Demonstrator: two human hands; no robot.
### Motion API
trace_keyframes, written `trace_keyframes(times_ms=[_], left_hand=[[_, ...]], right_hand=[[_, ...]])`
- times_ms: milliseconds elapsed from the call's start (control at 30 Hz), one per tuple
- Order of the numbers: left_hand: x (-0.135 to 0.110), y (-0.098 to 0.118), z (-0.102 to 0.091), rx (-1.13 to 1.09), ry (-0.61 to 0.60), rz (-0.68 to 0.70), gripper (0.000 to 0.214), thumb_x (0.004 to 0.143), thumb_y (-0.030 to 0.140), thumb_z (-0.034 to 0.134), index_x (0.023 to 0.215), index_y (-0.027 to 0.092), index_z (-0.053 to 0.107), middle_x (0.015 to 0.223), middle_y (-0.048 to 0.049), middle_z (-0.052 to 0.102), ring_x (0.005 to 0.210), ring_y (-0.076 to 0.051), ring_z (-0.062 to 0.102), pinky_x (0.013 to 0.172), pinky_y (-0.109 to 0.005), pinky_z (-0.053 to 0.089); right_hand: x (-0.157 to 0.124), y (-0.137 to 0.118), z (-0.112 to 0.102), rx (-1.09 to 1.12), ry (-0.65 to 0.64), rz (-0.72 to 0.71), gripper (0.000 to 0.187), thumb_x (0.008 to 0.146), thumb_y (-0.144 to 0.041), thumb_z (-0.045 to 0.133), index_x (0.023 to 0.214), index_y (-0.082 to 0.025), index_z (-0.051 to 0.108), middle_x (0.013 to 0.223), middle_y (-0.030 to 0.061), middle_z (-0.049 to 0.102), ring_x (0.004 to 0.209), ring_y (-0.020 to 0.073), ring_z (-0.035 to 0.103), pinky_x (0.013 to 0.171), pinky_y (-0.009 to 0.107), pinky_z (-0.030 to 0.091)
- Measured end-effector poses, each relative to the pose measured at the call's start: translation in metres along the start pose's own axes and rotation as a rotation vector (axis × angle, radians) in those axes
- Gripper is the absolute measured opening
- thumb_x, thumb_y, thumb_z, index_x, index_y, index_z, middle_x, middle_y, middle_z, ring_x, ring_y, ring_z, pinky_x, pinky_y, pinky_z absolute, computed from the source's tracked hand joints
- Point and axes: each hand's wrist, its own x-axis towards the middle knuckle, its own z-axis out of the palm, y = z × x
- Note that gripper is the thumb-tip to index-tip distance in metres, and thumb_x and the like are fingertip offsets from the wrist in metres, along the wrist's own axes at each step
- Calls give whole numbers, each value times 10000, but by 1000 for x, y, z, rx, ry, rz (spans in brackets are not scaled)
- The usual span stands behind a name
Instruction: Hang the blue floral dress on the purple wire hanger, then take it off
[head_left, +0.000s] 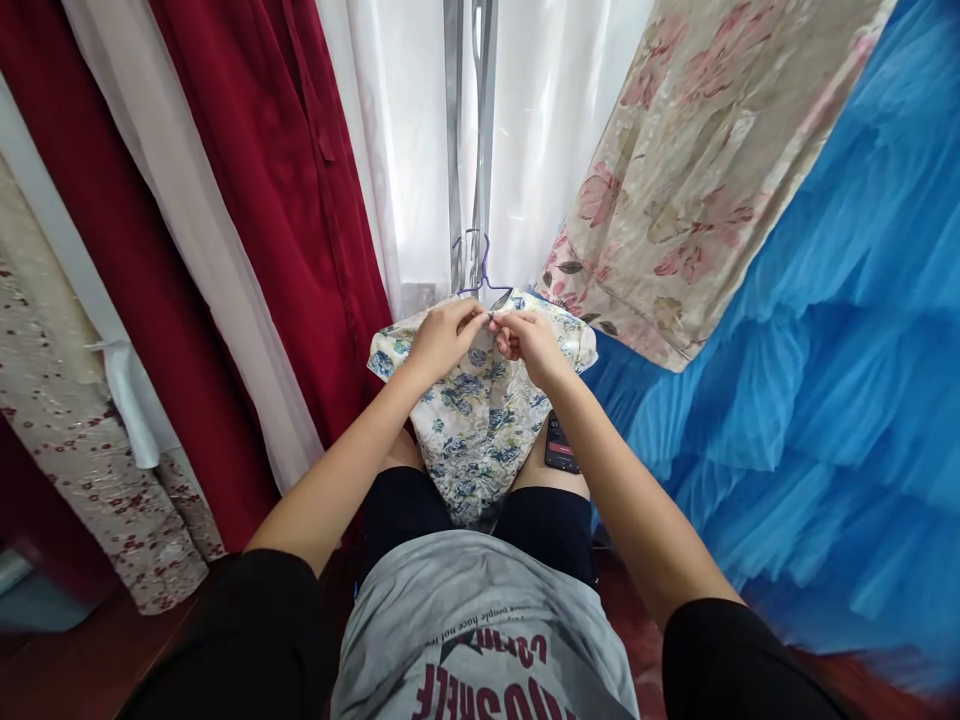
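Note:
A white blouse [469, 410] with blue flowers and green leaves hangs on a purple hanger [484, 282], its lower part draped between my thighs. At the middle of its neckline, my left hand [454, 335] pinches the cloth edge between thumb and fingers. My right hand [529, 342] pinches the same edge from the other side, its fingertips touching or nearly touching the left ones. Something small and dark shows between the fingertips, too small to name. A phone [561, 447] with a lit screen rests on my right thigh.
Grey metal posts [469, 130] stand behind the hanger, before a white curtain [540, 130]. Dark red cloth [300, 200] hangs at left, beside a sequined floral garment [82, 450]. At right hang a beige floral garment [690, 190] and ruffled blue fabric [810, 400].

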Motion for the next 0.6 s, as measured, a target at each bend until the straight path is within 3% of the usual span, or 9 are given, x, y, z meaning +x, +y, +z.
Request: trace_keyframes(times_ms=[67, 167, 300, 400, 467, 533, 600], left_hand=[[12, 0, 2, 6, 26, 41, 163, 948, 268, 566, 874, 179, 681, 804, -24, 692, 753, -172, 616, 725, -282, 444], [23, -6, -1, -65, 191, 13, 174, 954, 284, 567, 852, 176, 657, 778, -13, 669, 745, -155, 606, 729, -265, 445], [23, -50, -31, -247, 537, -194, 186, 914, 313, 622, 795, 172, 638, 741, -3, 623, 735, -142, 592, 711, -239, 446], [-3, -102, -55, -569, 766, -592, 141, 883, 269, 641, 786, 169, 622, 717, 7, 597, 672, -123, 581, 657, -221, 444], [-32, -130, -58, -782, 885, -888, 194, 882, 233, 621, 715, 178, 541, 633, 29, 532, 595, -107, 548, 638, -215, 454], [-63, -145, -47, -837, 879, -1035, 248, 878, 198, 599, 664, 186, 473, 564, 42, 468, 542, -102, 517, 629, -221, 467], [-93, -147, -23, -831, 798, -1095, 238, 878, 193, 579, 664, 187, 477, 554, 36, 479, 537, -107, 523, 635, -233, 479]], right_hand=[[5, 6, -2, -54, 5, -46, 229, 781, -373, 644, 693, -162, 634, 453, -42, 500, 401, 85, 385, 420, 221, 242], [7, 30, -5, -194, 42, -47, 243, 756, -375, 637, 645, -159, 639, 433, -44, 478, 401, 86, 374, 430, 231, 254], [-11, 74, -4, -191, 0, 49, 255, 732, -368, 609, 572, -169, 613, 412, -39, 460, 406, 97, 385, 450, 240, 284], [-31, 96, 4, -54, -17, 91, 294, 751, -381, 607, 537, -184, 563, 422, -46, 441, 405, 86, 355, 448, 235, 252], [-42, 103, 13, -9, -30, 130, 288, 755, -380, 612, 549, -184, 569, 429, -53, 432, 404, 81, 343, 448, 233, 243], [-50, 107, 20, 12, -24, 173, 271, 744, -372, 618, 555, -182, 577, 420, -63, 407, 401, 78, 333, 446, 230, 243], [-54, 111, 21, 16, 7, 217, 267, 742, -363, 606, 547, -185, 568, 411, -65, 390, 402, 81, 331, 442, 227, 247]])
